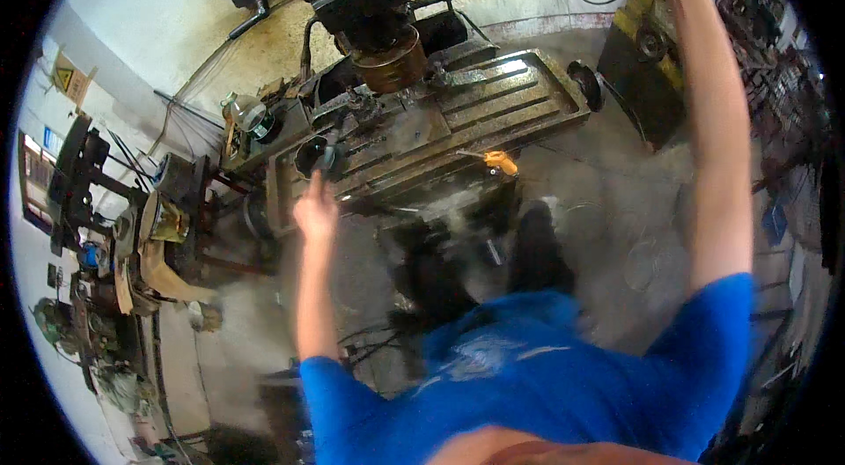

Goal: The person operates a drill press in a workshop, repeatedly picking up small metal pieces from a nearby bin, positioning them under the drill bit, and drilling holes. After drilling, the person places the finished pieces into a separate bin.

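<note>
The left hand (315,211) reached to a dark handle (327,155) at the slotted machine table (493,104), fingers seemingly closed around it. The right hand was raised out of view, so its grip was unclear.

yellow warning sign (67,77) | tilted | left wall, upper left

Only one view: head cam, fisheye, worn up top & looking steeply down over the wearer's blue shirt (528,359) at the milling machine table (440,126) just ahead. Floor & machine sat close; walls bent toward the rim. Left hand (315,211) was in frame; right arm (717,139) ran out the top edge.
</note>
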A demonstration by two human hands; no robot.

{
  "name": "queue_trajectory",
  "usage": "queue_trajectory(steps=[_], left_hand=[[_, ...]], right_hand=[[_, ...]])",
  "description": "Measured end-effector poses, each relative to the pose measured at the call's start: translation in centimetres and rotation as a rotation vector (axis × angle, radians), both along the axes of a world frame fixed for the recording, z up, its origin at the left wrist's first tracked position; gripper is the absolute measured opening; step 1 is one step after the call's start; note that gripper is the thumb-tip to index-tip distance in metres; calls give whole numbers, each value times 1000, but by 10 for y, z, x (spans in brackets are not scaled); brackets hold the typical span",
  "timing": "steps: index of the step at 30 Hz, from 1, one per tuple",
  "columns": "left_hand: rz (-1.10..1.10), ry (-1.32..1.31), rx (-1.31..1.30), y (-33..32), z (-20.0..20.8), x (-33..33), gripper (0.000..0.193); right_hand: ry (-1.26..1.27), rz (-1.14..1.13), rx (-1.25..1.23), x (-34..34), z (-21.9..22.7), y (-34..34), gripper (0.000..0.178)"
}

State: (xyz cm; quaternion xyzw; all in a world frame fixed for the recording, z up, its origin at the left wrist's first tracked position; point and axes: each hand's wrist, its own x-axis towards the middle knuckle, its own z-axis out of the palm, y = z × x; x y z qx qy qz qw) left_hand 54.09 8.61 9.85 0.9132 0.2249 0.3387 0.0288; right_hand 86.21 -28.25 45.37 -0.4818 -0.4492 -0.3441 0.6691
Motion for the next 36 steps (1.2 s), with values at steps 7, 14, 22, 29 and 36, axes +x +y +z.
queue_trajectory(steps=[7,14,22,29,36], left_hand=[[227,251,34,48,-15,-13,42],[198,251,-91,20,7,-21,49],[355,-7,-281,19,2,-103,24],[656,25,-380,41,-78,-256,27],[914,102,-376,13,-132,-360,26]], right_hand=[[494,147,-449,-31,-296,-31,25],[1233,344,-792,-41,-549,-12,55],[1059,362,-1163,-42,-546,32,36],[950,753,-939,-102,-375,9,47],[293,-186,-1651,-135,-323,36,31]])
